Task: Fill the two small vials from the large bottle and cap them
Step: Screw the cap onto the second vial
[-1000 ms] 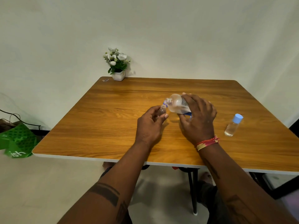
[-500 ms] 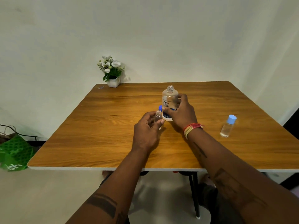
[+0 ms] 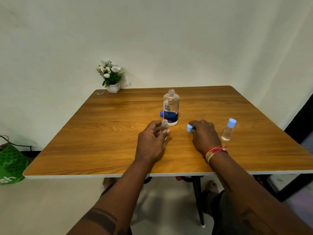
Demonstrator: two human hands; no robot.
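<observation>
The large clear bottle [image 3: 171,107] with a dark blue label stands upright and uncapped mid-table, its dark blue cap [image 3: 161,113] lying just to its left. My left hand [image 3: 151,141] grips an open small vial [image 3: 164,127] upright in front of the bottle. My right hand [image 3: 204,135] pinches a light blue vial cap [image 3: 189,128] on the table, right of the bottle. A second small vial [image 3: 228,130], closed with a light blue cap and holding clear liquid, stands to the right of that hand.
The wooden table [image 3: 105,133] has a white pot of flowers [image 3: 111,77] at its far left corner and a small scrap [image 3: 100,93] beside it. A green bag [image 3: 10,164] lies on the floor at the left. Table legs and feet show below the front edge.
My right hand tipped the large bottle upright from over the vial, set it down on the table, let go and moved right to the light blue cap. The left hand kept hold of the vial.
</observation>
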